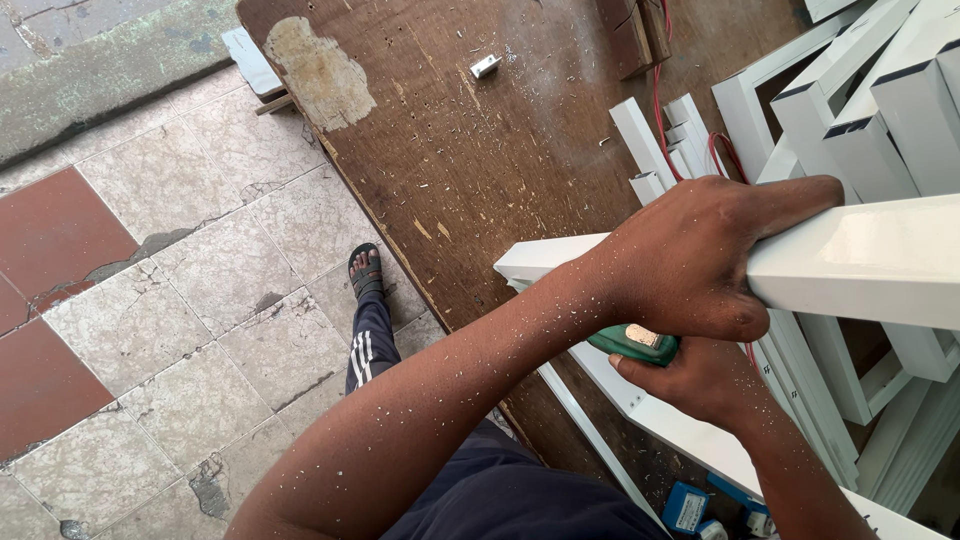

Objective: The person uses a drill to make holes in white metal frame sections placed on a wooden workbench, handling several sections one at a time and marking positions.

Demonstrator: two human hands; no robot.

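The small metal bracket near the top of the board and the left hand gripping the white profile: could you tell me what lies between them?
In the head view, only bare brown board strewn with fine shavings lies between the metal bracket and the left hand.

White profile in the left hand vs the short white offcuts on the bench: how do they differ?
The white profile is long, running out of the picture, and held off the bench by the left hand; the short offcuts are cut stubs lying loose on the wooden bench. The profile shows a broad glossy face; the offcuts show open cut ends. Both are white, straight-edged sections.
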